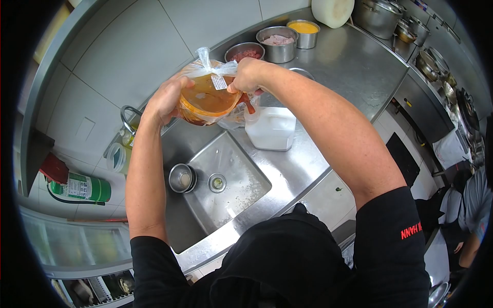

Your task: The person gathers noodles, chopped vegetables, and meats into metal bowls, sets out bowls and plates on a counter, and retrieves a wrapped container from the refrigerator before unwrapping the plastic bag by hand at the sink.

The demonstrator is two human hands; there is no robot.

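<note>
Between my two hands, above the back of the sink, is a clear plastic bag point(210, 100) of orange-brown liquid, its top tied in a white knot. A small printed label point(219, 82) sticks to it below the knot. My left hand point(170, 97) is closed on the bag's left side, and my right hand point(247, 77) grips its upper right side. Right beside the right hand, a reddish-brown streak point(250, 105) shows over a white plastic jug point(270, 131) on the counter. Crumpled clear plastic point(233, 119) lies next to the jug.
Below my arms is a steel sink point(246, 179) with stacked metal bowls point(182, 178) in it. Behind stand metal containers of red meat point(245, 53), pale meat point(278, 41) and yellow liquid point(303, 31). A faucet point(126, 117) rises at left. Another person point(470, 205) is at far right.
</note>
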